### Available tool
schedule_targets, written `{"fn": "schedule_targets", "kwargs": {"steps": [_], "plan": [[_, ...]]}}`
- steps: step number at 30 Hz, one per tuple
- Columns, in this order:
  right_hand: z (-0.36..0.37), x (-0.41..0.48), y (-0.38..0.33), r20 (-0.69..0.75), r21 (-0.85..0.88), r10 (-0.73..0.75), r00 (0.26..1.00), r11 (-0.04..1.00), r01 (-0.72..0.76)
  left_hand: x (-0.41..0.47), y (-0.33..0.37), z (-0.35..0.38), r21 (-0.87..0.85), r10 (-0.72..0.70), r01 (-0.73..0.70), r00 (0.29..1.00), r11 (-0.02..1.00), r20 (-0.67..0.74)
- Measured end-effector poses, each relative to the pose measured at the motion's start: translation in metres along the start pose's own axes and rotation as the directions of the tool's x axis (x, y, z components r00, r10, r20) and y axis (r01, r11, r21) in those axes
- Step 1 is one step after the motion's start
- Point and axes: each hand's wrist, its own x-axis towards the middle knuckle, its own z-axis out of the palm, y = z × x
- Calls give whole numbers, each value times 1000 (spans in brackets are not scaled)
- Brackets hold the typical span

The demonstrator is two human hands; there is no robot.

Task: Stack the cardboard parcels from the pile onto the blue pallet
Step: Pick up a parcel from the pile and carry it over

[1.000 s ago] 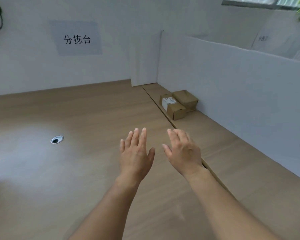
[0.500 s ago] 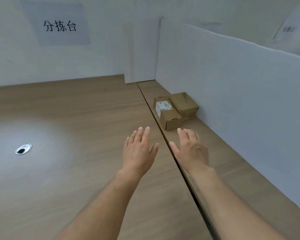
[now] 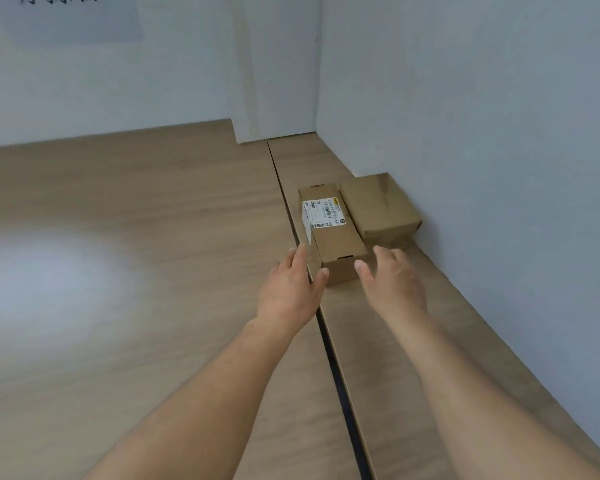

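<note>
Two cardboard parcels lie on the wooden table near the white partition. The nearer parcel [image 3: 336, 237] is long, with a white shipping label on its top and left side. A plain brown parcel [image 3: 381, 206] sits right behind it, against the partition. My left hand [image 3: 291, 289] reaches to the near left corner of the labelled parcel, fingers straight, thumb near its front face. My right hand [image 3: 394, 282] hovers by the parcel's near right corner, fingers loosely extended, holding nothing. The blue pallet is out of view.
A white partition wall [image 3: 482, 133] runs along the right side, and a white back wall [image 3: 118, 81] carries a grey sign. A dark seam [image 3: 329, 348] splits the tabletop into two boards. Wooden table surface [image 3: 118, 271] spreads wide to the left.
Both hands have moved forward to the labelled parcel, now flanking its near end. The view has moved closer and the table's round grommet has left the frame.
</note>
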Motion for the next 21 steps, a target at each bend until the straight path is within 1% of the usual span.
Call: {"fn": "schedule_targets", "kwargs": {"steps": [5, 8, 12, 15, 18, 21], "plan": [[20, 40, 6, 64, 138, 79, 995, 987, -87, 48, 8, 18, -168, -108, 115, 993, 979, 47], [32, 54, 8, 99, 239, 112, 989, 962, -133, 68, 6, 31, -259, -145, 153, 988, 954, 51], [39, 60, 7, 134, 406, 157, 978, 892, -199, 74, 5, 38, -455, -212, 253, 967, 854, 138], [37, 53, 8, 181, 486, 104, 978, 855, -181, 62, 4, 36, -569, -199, 258, 966, 781, 164], [32, 38, 6, 221, 506, 22, 975, 852, -134, 47, 1, 30, -630, -176, 240, 971, 739, 163], [26, 16, 0, 236, 521, -24, 972, 847, -106, 26, -2, 19, -675, -152, 214, 977, 706, 150]]}}
